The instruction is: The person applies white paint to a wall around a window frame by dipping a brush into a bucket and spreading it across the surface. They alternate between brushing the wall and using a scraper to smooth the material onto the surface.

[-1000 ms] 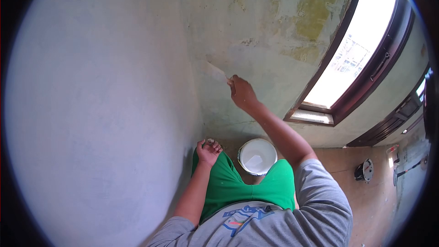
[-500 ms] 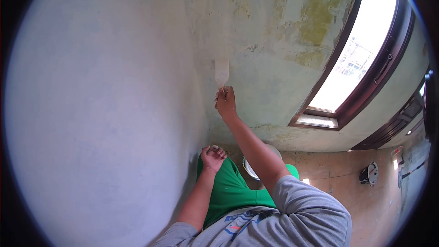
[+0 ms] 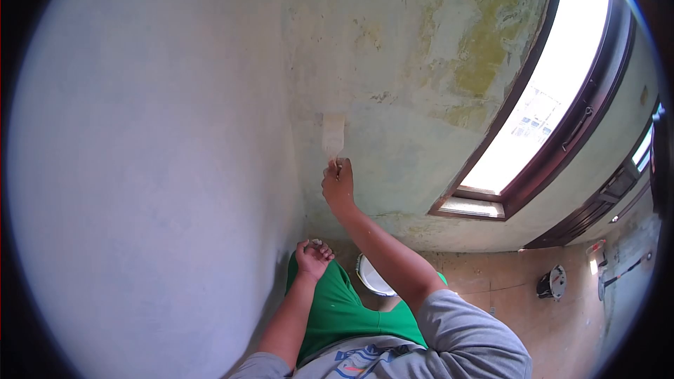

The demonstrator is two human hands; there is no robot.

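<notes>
My right hand is closed around the handle of a putty knife. The pale, wide blade points upward and lies against the greenish, patchy wall, close to the corner with the smooth whitish wall. Fingers cover most of the handle. Lower down, my left hand rests near my left thigh, palm up. Its fingers are loosely curled with the thumb apart, and whitish residue shows at the fingertips. No tool is visible in it.
A white bucket stands on the floor between my knees, partly behind my right forearm. A dark-framed window opens at the right. Farther off, a dark bucket sits on the brownish floor, near a long-handled tool by the far wall.
The whole view has shifted, so the walls, window and both hands appear lower and slightly left. The putty knife stays at about the same spot on the wall.
</notes>
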